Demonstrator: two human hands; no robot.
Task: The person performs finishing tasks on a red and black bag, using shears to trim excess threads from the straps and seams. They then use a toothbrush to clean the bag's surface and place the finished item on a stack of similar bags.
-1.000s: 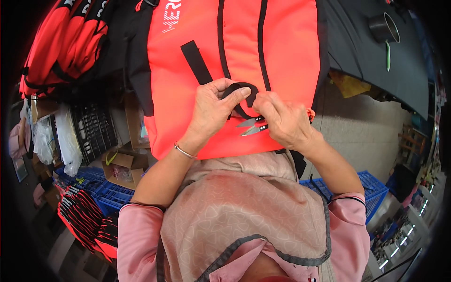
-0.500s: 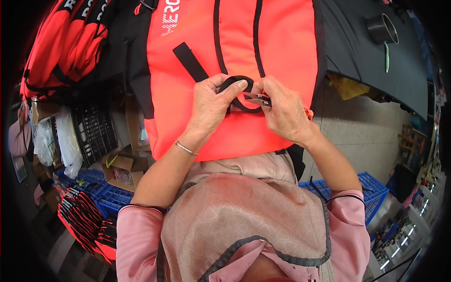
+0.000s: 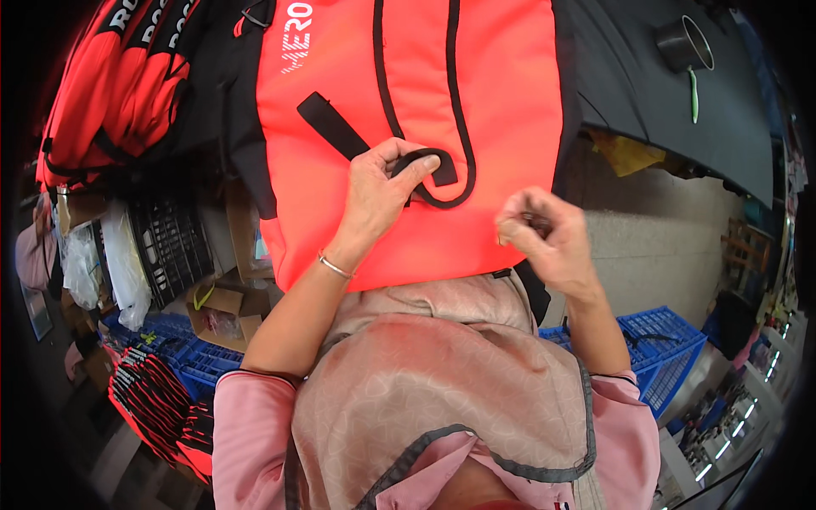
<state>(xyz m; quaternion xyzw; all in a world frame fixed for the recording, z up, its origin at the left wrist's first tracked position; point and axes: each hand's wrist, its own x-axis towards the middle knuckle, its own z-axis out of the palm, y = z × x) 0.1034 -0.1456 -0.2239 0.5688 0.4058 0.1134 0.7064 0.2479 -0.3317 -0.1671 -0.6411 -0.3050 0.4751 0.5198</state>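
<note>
A bright coral backpack [image 3: 331, 238] with black side panels and straps lies flat before me. My left hand [image 3: 382, 187] is closed in a pinch on a looped black strap [image 3: 466, 170] at its middle, with thumb on the webbing. A short black strap end [image 3: 327, 121] sticks out up and left of that hand. My right hand [image 3: 544, 238], partly blurred, is curled round the dark snips [image 3: 535, 221], now mostly hidden in its fingers, over the lower right of the backpack, apart from the strap.
Red-and-black bags [image 3: 110, 93] are piled at the upper left. A dark table [image 3: 629, 76] holds a metal cup [image 3: 678, 49] and a green-handled tool [image 3: 694, 98]. Plastic bags [image 3: 81, 263], an open carton [image 3: 223, 314] and blue crates [image 3: 659, 331] surround me below the table.
My right hand has moved right and down, away from the strap loop, and the snips' blades no longer show. My left hand stays on the strap.
</note>
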